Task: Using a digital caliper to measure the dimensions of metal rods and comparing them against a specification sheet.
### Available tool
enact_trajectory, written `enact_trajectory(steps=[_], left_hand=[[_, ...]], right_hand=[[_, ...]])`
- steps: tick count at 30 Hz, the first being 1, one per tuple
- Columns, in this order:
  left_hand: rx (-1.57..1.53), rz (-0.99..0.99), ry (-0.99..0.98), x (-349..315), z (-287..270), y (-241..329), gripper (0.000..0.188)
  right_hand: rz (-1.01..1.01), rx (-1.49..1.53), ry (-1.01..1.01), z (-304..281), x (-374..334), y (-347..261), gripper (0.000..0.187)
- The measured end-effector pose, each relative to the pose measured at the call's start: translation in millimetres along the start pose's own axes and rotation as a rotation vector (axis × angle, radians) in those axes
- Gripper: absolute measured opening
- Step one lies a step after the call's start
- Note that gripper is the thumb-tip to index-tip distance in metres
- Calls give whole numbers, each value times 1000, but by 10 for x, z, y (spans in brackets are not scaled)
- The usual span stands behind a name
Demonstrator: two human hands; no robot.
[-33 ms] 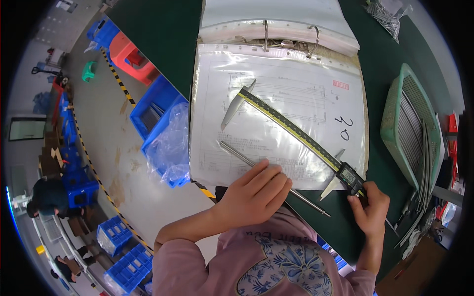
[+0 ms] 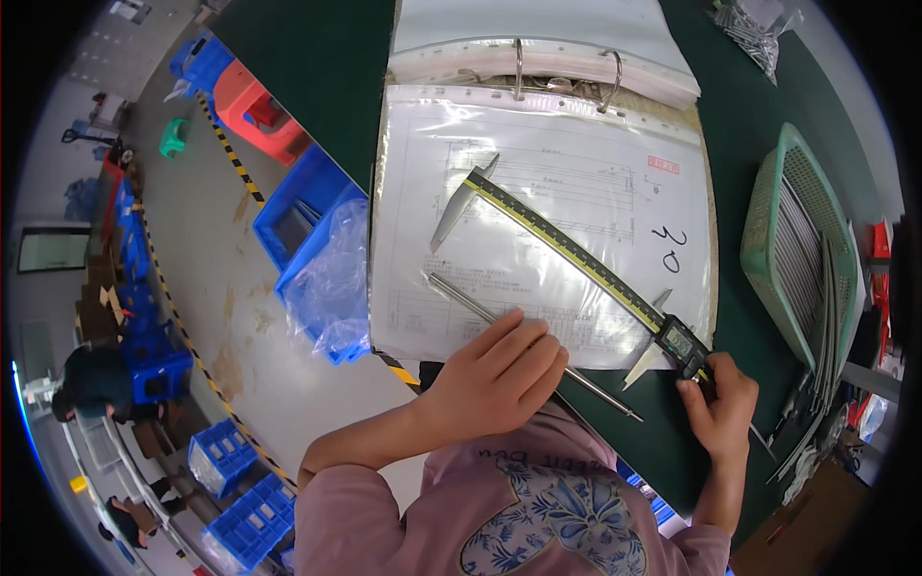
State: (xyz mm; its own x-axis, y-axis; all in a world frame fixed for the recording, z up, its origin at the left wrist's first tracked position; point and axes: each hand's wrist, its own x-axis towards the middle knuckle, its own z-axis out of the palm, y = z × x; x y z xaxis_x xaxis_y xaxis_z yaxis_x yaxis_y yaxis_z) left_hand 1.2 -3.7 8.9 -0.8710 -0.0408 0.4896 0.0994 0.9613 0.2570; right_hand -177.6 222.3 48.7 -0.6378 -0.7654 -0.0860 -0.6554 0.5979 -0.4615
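My left hand (image 2: 499,374) is closed round the middle of a thin metal rod (image 2: 597,392), whose two ends stick out on either side of the fingers. A digital caliper (image 2: 567,250) lies slantwise over the drawing page, its jaws wide apart. Between the thumb and fingers of my right hand (image 2: 722,408) is the display end of that caliper. The rod is beside the caliper's beam, apart from it. Beneath both tools, a ring binder (image 2: 403,240) lies open at a technical drawing in a clear sleeve.
A green plastic basket (image 2: 768,240) of thin metal rods stands at the right, with more rods beside it. Bagged metal parts (image 2: 754,38) lie on the green table (image 2: 307,58) at the far right. Blue bins (image 2: 274,226) and a red stool (image 2: 245,106) are at the left.
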Motion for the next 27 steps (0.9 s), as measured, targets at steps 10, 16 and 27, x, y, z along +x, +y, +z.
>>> enact_trajectory(steps=[10,16,27], left_hand=[[69,43,21,-18,33,4,20],[65,39,41,15,54,9,16],[47,65,41,15,81,-16,15]], right_hand=[[-48,15,59,68,-94,61,28],[-35,57,66,42,-127,114,25],[-118,4,21,6,-56,131,24]])
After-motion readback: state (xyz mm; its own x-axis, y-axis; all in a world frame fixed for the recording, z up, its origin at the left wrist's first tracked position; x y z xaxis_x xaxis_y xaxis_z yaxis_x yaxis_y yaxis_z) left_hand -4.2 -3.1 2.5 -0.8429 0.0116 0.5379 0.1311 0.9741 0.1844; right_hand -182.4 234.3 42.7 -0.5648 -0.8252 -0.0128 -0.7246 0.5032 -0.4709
